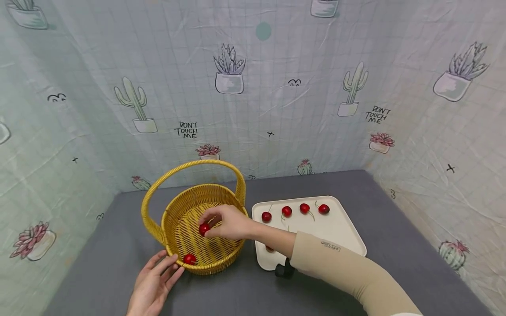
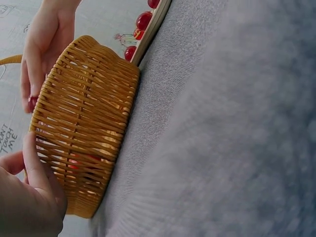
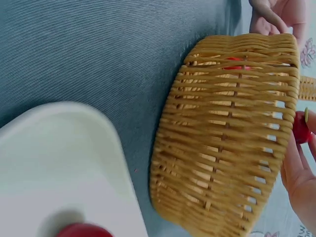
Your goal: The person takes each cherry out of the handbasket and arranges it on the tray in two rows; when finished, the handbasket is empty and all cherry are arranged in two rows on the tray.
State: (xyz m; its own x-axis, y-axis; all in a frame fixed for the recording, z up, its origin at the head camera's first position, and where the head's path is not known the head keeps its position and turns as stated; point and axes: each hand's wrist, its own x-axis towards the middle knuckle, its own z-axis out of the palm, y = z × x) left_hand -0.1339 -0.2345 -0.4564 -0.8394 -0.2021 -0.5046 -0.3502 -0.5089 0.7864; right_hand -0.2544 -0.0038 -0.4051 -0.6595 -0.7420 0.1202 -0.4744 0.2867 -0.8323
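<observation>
My right hand (image 1: 233,223) pinches a red cherry (image 1: 204,229) between thumb and fingers, over the inside of a yellow woven basket (image 1: 211,267). In the right wrist view, the held cherry (image 3: 299,128) appears at the basket's rim with a bit of green stem. Another cherry (image 1: 189,259) lies inside the basket, close to its near left wall. My left hand (image 1: 152,281) holds the basket's rim at the front left; in the left wrist view, its thumb or finger (image 2: 35,165) lies along the outside of the weave.
Right of the basket, a white tray (image 1: 340,232) carries several cherries with stems, mostly along its far side. My right forearm crosses over the tray and hides part of it. The basket's tall handle (image 1: 205,162) arches over its far side. A patterned curtain (image 1: 269,109) stands behind the grey table (image 1: 106,245).
</observation>
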